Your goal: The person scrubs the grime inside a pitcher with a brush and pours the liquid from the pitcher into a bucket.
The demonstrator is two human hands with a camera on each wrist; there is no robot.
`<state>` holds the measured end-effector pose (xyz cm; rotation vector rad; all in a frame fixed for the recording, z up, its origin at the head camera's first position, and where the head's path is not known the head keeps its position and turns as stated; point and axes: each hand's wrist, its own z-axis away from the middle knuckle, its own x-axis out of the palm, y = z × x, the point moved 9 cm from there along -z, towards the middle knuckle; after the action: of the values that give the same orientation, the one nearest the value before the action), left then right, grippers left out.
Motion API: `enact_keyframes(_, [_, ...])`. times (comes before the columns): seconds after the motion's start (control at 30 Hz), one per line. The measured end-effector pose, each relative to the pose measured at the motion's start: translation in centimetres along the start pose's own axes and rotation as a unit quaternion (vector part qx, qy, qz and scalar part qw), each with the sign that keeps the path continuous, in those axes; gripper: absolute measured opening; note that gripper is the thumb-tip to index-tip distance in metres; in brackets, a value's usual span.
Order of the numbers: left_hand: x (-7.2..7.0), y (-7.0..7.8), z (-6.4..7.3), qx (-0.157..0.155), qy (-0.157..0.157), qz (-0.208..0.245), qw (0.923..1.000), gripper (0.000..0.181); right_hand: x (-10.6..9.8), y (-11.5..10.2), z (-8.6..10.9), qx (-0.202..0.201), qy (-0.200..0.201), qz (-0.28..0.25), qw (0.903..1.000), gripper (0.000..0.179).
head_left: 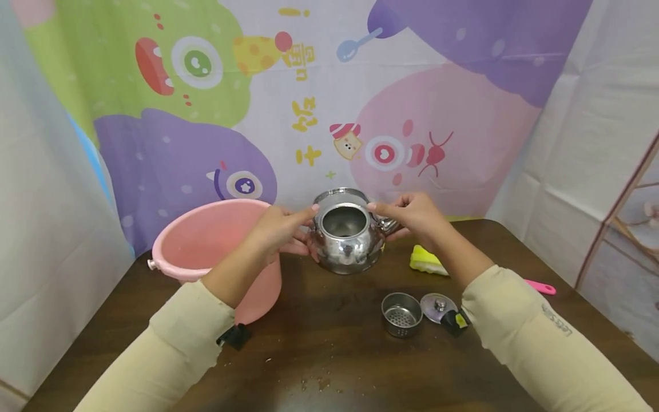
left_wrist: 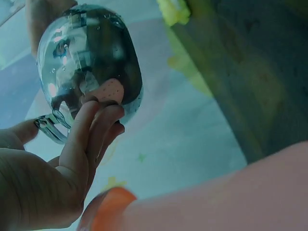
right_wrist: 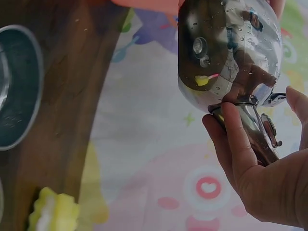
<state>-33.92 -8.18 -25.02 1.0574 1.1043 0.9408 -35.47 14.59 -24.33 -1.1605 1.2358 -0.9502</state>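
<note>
A shiny stainless steel teapot (head_left: 347, 252), lidless with its round mouth tilted toward me, is held up above the table between both hands. My left hand (head_left: 275, 232) grips its left side, thumb near the rim and fingers on the body; in the left wrist view the fingers touch the wet-looking teapot (left_wrist: 91, 53). My right hand (head_left: 419, 217) holds the opposite side, thumb near the rim and fingers around the spout (right_wrist: 250, 130). A metal strainer basket (head_left: 401, 323) and a round lid with a knob (head_left: 435, 308) rest on the table below.
A large pink bucket (head_left: 262, 292) stands at the left, beside my left forearm. Beyond the right forearm lie a yellow and white sponge (head_left: 426, 260) and a pink handle (head_left: 540, 286). Water drops spot the dark wooden table (head_left: 329, 355). A cartoon-print curtain (head_left: 319, 143) hangs behind.
</note>
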Motion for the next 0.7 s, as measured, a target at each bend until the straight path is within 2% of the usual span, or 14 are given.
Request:
enact_keyframes(0.1, [1.0, -0.8, -0.1, 0.007, -0.001, -0.019, 0.9998, 0.049, -0.5, 1.4, 0.0, 0.013, 0.002, 0.005, 0.9999, 0.045])
enact_keyframes(0.2, [1.6, -1.4, -0.3, 0.016, 0.016, -0.056, 0.9982, 0.044, -0.7, 3.0, -0.1, 0.023, 0.003, -0.007, 0.9997, 0.044])
enact_keyframes(0.4, [2.6, -2.8, -0.7, 0.041, 0.052, -0.129, 0.9895, 0.043, -0.5, 6.0, -0.8, 0.037, 0.008, -0.042, 0.9984, 0.036])
enact_keyframes(0.53, [3.0, -4.5, -1.3, 0.033, 0.069, -0.143, 0.9868, 0.041, -0.4, 8.2, -1.0, 0.061, 0.021, -0.03, 0.9975, 0.038])
enact_keyframes(0.7, [3.4, -6.9, -2.1, 0.023, 0.07, -0.144, 0.9869, 0.043, 0.2, 10.7, -1.2, 0.088, 0.025, -0.018, 0.9956, 0.04])
